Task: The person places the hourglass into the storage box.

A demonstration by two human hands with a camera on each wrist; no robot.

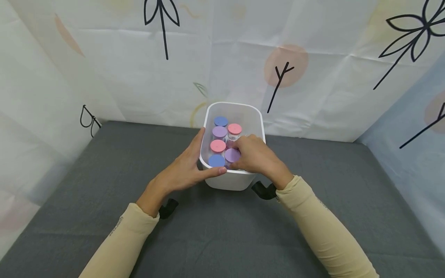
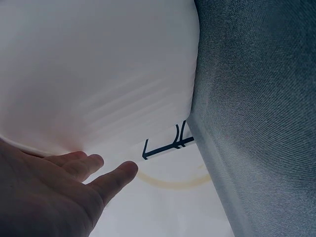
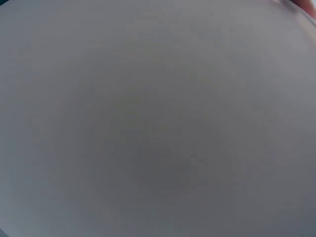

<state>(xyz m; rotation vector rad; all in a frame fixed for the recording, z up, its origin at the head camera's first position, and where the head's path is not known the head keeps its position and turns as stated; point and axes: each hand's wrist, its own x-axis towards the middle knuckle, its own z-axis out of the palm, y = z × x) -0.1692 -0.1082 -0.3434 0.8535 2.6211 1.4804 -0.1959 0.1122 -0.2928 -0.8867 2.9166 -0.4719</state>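
Right fingers: curled down inside the bin [image 1: 258, 116], round the purple-lidded jar [image 1: 232, 155] at the bin's near right corner; they seem to grip it just under the lid, though the grip itself is hidden.
Right hand [image 1: 255, 157]: draped over the bin's near right rim; its wrist view is only a grey blur.
Left fingers [image 2: 114, 178]: straight, laid flat against the bin's left outer wall, thumb along the near rim; nothing is held.
Left hand [image 1: 182, 170]: pressed on the bin, steadying it.
Other jars: inside the bin, in two rows running away from the near rim: blue lid [image 1: 216, 160] and pink lid [image 1: 218, 145] on the left, more purple, pink and blue lids behind.
Bin: on the grey mat [image 1: 215, 239], towards the curtain [image 1: 121, 77] at the back.
Step in hand: probably seating or lifting the purple-lidded jar; which of the two cannot be told.
Next move: a straight vertical motion, clear of neighbouring lids, with the left hand keeping the bin from sliding.
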